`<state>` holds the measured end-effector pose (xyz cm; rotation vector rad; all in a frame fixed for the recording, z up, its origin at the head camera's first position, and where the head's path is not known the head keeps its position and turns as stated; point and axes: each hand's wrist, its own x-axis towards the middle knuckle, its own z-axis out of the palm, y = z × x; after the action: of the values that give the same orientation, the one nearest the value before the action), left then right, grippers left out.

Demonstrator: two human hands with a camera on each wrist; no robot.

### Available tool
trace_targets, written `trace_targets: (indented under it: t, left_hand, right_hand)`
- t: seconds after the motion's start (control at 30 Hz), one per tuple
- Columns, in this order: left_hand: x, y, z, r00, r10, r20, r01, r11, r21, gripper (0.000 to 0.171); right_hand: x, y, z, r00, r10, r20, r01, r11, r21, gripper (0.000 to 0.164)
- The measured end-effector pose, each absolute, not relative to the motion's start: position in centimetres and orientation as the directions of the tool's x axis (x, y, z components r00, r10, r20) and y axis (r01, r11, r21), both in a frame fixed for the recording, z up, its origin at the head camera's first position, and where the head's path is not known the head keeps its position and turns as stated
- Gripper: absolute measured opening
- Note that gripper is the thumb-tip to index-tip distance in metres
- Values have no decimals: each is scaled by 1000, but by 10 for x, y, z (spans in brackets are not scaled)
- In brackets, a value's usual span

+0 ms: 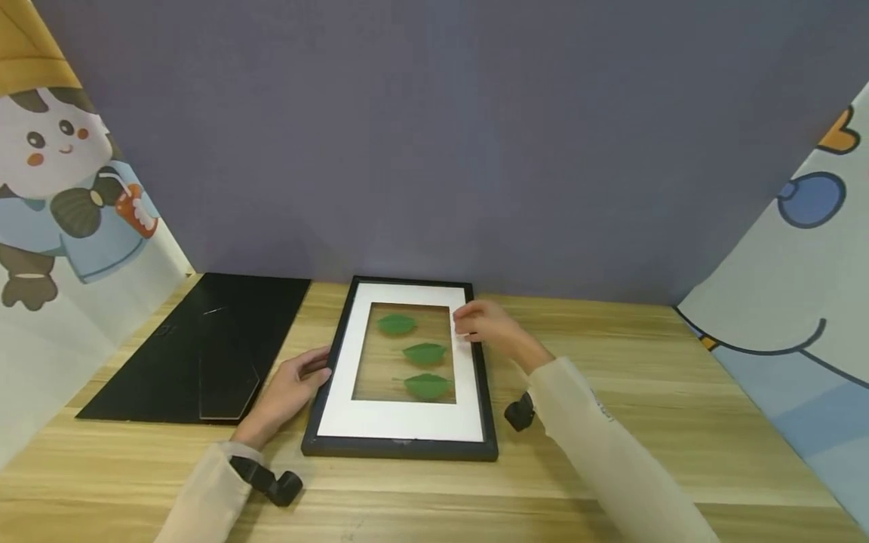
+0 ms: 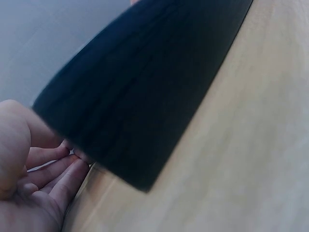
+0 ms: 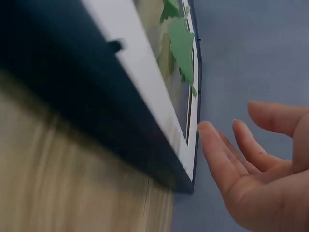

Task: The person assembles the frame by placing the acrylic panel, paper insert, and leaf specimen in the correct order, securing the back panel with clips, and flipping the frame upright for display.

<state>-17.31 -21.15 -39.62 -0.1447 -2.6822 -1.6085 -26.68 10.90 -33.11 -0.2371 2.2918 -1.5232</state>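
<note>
Head view: a black picture frame [image 1: 380, 449] lies on the wooden table [image 1: 679, 385], three green leaves [image 1: 425, 354] within its white mat [image 1: 407, 420]. The left hand [image 1: 288, 388] touches the left edge — whether pinching it, I cannot tell — while the right hand [image 1: 494, 326] hovers over the right side, thumb and fingers parted.

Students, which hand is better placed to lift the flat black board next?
Probably the left hand: it lies between the board and the black rectangular frame. The right hand is over the frame's right side.
</note>
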Motion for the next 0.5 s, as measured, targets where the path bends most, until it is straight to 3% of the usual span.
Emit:
trace_targets:
  t: [0.3,0.5]
  left_hand:
    - [-170,-211,-394,-997,65,39,67,502,862,46]
    - [-171,-205,-391,-998,63,19,48,498,866,46]
  right_hand:
    - [-246,148,-346,-947,-298,-117,-5,379,-925,37]
    - [-234,172,-352,-956,-260,-140,39,358,-933,41]
